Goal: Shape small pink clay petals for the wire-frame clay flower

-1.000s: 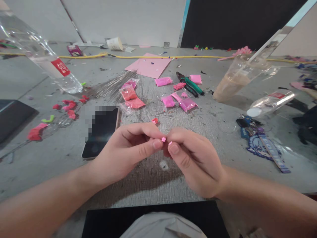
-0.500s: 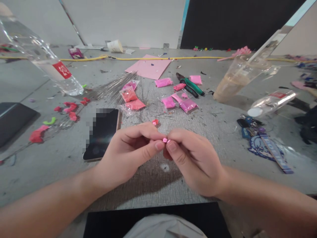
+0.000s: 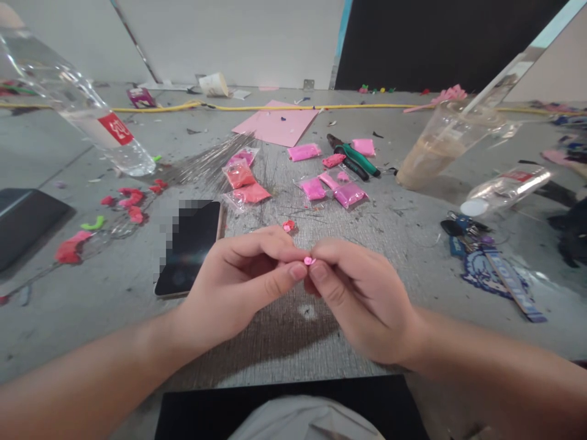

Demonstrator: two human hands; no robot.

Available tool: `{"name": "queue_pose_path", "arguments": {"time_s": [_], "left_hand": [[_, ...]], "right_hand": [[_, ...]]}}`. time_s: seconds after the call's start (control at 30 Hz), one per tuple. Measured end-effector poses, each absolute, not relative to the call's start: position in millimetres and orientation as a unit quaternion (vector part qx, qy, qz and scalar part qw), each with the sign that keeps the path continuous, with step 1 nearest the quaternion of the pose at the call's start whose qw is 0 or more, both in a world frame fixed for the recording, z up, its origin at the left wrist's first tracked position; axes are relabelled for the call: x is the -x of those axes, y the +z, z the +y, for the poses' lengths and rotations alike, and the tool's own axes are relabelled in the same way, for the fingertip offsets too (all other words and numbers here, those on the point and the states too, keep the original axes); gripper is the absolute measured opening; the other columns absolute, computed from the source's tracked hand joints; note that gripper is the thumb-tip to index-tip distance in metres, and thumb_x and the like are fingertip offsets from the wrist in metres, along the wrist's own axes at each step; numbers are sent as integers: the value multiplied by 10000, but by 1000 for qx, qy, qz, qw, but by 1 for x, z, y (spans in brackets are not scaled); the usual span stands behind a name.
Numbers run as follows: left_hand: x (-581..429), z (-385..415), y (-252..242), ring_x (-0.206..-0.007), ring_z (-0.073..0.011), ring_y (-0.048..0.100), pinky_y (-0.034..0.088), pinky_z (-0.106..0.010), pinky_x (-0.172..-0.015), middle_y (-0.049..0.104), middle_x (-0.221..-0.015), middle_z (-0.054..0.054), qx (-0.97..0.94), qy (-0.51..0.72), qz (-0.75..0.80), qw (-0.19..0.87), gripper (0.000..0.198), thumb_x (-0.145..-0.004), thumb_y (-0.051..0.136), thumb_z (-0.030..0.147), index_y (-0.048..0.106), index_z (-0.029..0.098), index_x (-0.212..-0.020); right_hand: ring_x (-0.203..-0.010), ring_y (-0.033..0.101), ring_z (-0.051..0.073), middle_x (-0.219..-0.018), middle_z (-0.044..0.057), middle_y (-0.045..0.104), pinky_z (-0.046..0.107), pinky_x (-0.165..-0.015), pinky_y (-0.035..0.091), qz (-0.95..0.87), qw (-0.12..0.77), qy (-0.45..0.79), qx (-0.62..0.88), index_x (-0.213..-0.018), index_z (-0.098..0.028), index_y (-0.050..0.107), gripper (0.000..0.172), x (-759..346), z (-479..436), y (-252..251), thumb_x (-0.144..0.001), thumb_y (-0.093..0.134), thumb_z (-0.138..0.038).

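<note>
Below, littered table (image 3: 114, 287) under bead (image 3: 309, 261); beyond, wall (image 3: 238, 36).

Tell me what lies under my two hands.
A grey woven mat with a small pale spot lies below the left hand and right hand, which pinch a tiny pink piece. Whatever sits directly beneath the palms is covered.

Small, rounded bright-pink piece (image 3: 309, 261), mostly hidden, pinched between the fingertips of your left hand (image 3: 238, 284) and right hand (image 3: 362, 296), above the grey tabletop (image 3: 114, 287).
</note>
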State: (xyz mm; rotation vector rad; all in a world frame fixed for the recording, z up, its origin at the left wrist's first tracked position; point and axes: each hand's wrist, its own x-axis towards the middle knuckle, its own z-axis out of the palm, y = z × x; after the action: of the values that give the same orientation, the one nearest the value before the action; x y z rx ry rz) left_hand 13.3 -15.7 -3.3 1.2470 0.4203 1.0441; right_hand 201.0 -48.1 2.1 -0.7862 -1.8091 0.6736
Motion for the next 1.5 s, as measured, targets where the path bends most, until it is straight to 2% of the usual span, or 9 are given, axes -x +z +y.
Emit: {"name": "queue_pose_path", "arguments": {"time_s": [0.3, 0.57, 0.73, 1.07, 1.27, 1.5], "left_hand": [[-11, -15, 1, -805, -110, 644, 552, -229, -728, 680, -865, -21, -622, 469, 211, 591, 203, -900, 751, 68, 844, 232, -974], [-12, -14, 1, -831, -116, 650, 561, -240, -756, 718, -907, -36, -614, 449, 168, 627, 220, -922, 736, 88, 844, 249, -1026], [-9, -13, 4, -818, -139, 640, 554, -269, -717, 684, -899, -48, -618, 419, 154, 647, 221, -938, 729, 138, 844, 278, -1066], [-7, -13, 10, -740, -122, 583, 502, -257, -668, 630, -839, -33, -632, 381, 151, 658, 182, -962, 705, 178, 844, 259, -1047], [-5, -10, 10, -713, -114, 573, 490, -244, -636, 620, -837, -35, -636, 368, 141, 663, 202, -970, 703, 223, 844, 282, -1101], [-4, -7, 10, -736, -121, 596, 509, -242, -660, 641, -825, -36, -668, 381, 134, 625, 177, -960, 715, 189, 843, 262, -1059]], "right_hand": [[-547, 454, 61, -608, -37, 519, 203, -537, 377, -756, 492, 261, 344, -741, -154, 582, 286, -202, -48, 5, -1025, 564, -185], [-561, 393, 60, -622, -54, 431, 201, -538, 359, -765, 499, 264, 310, -728, -169, 537, 280, -203, -50, 4, -1004, 573, -152], [-571, 382, 58, -632, -57, 434, 196, -541, 360, -783, 488, 268, 278, -718, -178, 503, 297, -206, -49, 3, -998, 602, -162], [-595, 452, 66, -651, -42, 503, 186, -552, 407, -800, 472, 261, 263, -746, -179, 540, 287, -208, -48, 7, -1018, 615, -229], [-577, 446, 58, -639, -45, 504, 179, -542, 402, -793, 478, 270, 263, -753, -165, 564, 290, -208, -49, 6, -1028, 617, -240], [-598, 495, 75, -651, -29, 556, 199, -561, 427, -801, 492, 258, 225, -798, -167, 601, 273, -209, -42, 5, -1048, 610, -277]]}}
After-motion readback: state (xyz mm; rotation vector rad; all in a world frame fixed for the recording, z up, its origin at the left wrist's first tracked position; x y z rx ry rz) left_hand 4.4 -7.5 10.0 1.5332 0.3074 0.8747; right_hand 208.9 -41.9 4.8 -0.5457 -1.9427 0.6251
